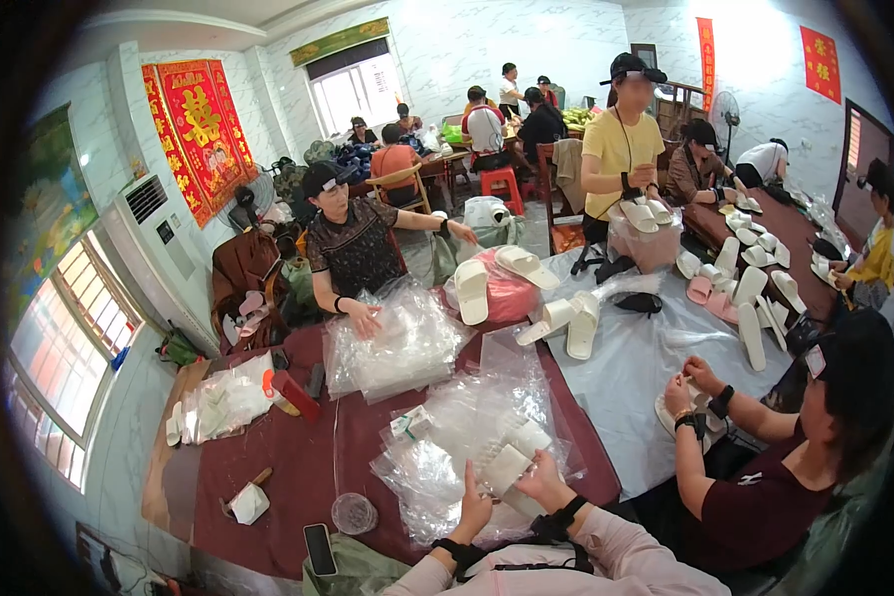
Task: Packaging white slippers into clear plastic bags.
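Note:
A flat, roughly square cream-white piece is between my two hands, above a pile of clear plastic bags. My right hand grips its right edge, fingers reaching toward it. At its lower left is my left hand, one finger pointing up, the others curled and partly hidden against the piece. Whether it is a slipper part or a packet I cannot tell. Just beyond lies another pale piece on the plastic. A small white box rests on the pile's far left side.
A clear round container and a phone are left of my arms. A wooden-handled tool lies farther left. Across the table, a co-worker's hand touches more plastic bags. White slippers stand on the grey-covered table; a co-worker sits right.

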Action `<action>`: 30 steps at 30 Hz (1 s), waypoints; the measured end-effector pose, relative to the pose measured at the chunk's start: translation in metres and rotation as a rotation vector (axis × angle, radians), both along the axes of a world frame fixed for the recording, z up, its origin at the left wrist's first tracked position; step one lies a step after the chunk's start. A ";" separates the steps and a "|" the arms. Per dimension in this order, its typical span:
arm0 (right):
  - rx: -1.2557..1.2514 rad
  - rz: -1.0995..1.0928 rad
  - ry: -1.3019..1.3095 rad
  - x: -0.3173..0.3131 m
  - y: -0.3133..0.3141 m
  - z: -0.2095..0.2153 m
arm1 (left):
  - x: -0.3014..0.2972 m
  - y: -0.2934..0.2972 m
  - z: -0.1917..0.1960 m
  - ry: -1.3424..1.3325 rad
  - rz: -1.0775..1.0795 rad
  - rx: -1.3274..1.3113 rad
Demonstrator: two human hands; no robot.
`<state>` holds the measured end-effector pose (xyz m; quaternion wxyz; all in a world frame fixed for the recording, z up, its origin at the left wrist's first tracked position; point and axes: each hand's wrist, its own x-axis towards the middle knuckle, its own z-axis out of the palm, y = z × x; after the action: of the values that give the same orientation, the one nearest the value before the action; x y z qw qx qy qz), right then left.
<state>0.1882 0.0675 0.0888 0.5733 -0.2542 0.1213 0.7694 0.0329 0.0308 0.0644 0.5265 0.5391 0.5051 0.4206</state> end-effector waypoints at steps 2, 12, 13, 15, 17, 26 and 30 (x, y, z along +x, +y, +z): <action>-0.036 -0.030 0.029 -0.006 -0.001 0.010 | 0.001 0.001 0.001 -0.157 0.009 -0.098; 0.064 -0.133 0.043 -0.058 0.011 0.015 | -0.030 0.005 -0.017 -0.076 -0.073 -0.513; 0.031 -0.161 -0.017 -0.060 0.011 0.014 | -0.031 0.005 -0.014 -0.138 -0.053 -0.551; -0.004 -0.193 -0.081 -0.061 0.010 0.011 | -0.033 0.005 -0.009 -0.160 -0.082 -0.559; -0.036 -0.191 -0.008 -0.068 0.009 0.024 | -0.041 0.002 -0.012 -0.187 -0.094 -0.568; 0.080 0.217 -0.226 -0.070 0.001 -0.046 | -0.066 0.009 -0.126 0.189 0.125 -0.021; 0.859 0.495 -1.345 -0.037 -0.014 -0.096 | -0.048 0.018 -0.095 0.321 -0.051 -0.332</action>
<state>0.1510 0.0538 -0.0071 0.3850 -0.4378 -0.6100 0.5367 -0.0154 0.0486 -0.0301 0.5312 0.5177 0.6311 0.2271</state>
